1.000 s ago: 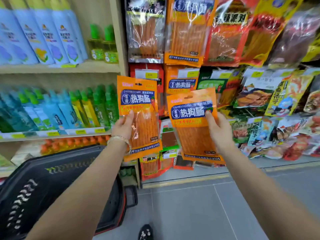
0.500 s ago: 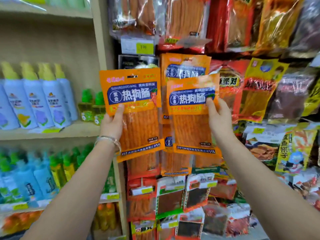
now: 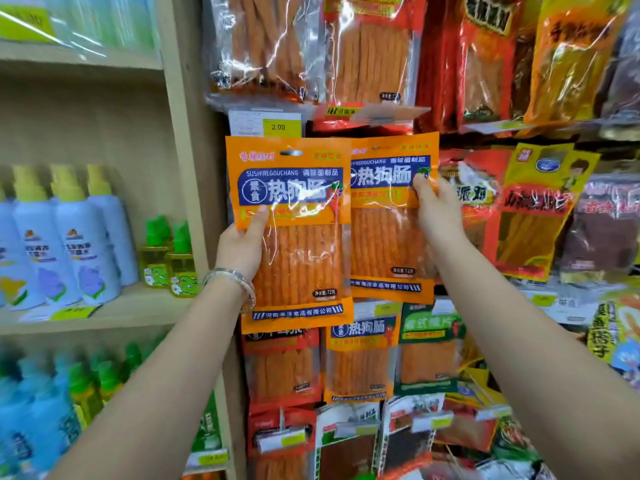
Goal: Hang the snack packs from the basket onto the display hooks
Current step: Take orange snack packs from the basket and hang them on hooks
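Crowded display [image 3: 485, 64] beyond the hands; left hand [image 3: 242, 244] gripped one snack pack [image 3: 298, 258], right hand [image 3: 438, 209] the other pack [image 3: 384, 244]; overlapping edges could snag, missing hooks.

snack packs [image 3: 294, 216]: glossy plastic film | shelf [image 3: 145, 303]: matt wood | bracelet [image 3: 235, 278]: shiny metal

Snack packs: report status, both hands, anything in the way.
Left hand grips left orange pack; right hand grips right orange pack. Both held up before hanging packs; no hook in sight. Left overlaps right; price tag just above.
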### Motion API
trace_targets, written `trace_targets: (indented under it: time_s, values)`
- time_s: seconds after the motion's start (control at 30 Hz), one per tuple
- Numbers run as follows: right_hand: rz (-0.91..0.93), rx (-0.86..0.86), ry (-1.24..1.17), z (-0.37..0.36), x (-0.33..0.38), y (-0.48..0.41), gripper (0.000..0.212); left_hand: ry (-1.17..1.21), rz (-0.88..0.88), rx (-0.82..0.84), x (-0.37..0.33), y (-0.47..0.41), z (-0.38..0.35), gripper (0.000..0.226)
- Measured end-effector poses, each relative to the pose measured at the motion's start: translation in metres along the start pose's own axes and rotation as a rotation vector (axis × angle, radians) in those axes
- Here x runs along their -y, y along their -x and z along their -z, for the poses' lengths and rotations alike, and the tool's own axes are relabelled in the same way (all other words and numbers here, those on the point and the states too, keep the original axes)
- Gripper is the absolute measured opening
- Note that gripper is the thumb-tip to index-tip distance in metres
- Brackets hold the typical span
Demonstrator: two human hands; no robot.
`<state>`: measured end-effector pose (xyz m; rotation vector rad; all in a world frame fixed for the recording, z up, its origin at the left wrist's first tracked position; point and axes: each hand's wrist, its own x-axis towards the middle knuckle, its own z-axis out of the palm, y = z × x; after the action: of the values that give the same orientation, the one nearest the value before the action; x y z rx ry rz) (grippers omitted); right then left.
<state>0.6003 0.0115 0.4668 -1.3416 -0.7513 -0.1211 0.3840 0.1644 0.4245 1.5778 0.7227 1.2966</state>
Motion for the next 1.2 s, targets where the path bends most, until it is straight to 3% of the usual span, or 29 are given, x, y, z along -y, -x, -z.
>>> trace_targets:
  time_s: [0.37,0.4,0.5,0.63,0.73,0.8,0.87,0.93,0.97,1.07,1.2]
  values:
    - [-0.126,0.089,-0.063,-0.006,-0.014,-0.014,0.026,0.001,0.034,0.016,0.002,-0.002,-0.014,0.035]
    - [-0.108,0.088,-0.040,-0.005,-0.017,-0.014,0.030,0.006,0.042,0.031,0.002,-0.002,-0.015,0.033]
    - [0.002,0.024,0.018,-0.004,-0.026,-0.011,0.015,-0.011,0.049,0.085,0.003,-0.001,-0.021,0.034]
    - [0.182,-0.160,0.123,0.000,-0.024,-0.007,0.032,-0.026,0.045,0.145,-0.003,0.003,-0.032,0.032]
    - [0.115,0.016,-0.022,-0.003,-0.016,-0.003,0.015,-0.032,0.034,0.205,-0.006,0.005,-0.046,0.032]
    - [0.050,0.126,-0.080,-0.007,-0.011,-0.003,0.022,-0.054,0.006,0.249,-0.010,0.008,-0.056,0.030]
    - [0.018,0.140,-0.117,-0.011,-0.007,-0.006,0.033,-0.081,-0.024,0.304,-0.015,0.010,-0.065,0.026]
    - [0.038,0.094,-0.144,-0.011,-0.002,-0.012,0.030,-0.069,-0.086,0.316,-0.021,0.007,-0.074,0.007]
    - [0.057,0.075,-0.152,-0.011,0.001,-0.016,0.026,-0.025,-0.135,0.309,-0.026,0.003,-0.077,0.013]
    - [0.097,0.063,-0.111,-0.010,0.008,-0.026,0.025,0.036,-0.329,0.328,-0.043,-0.011,-0.083,0.069]
    - [0.138,0.037,-0.033,-0.011,0.016,-0.041,0.019,-0.250,-0.581,0.314,-0.066,-0.023,-0.093,0.080]
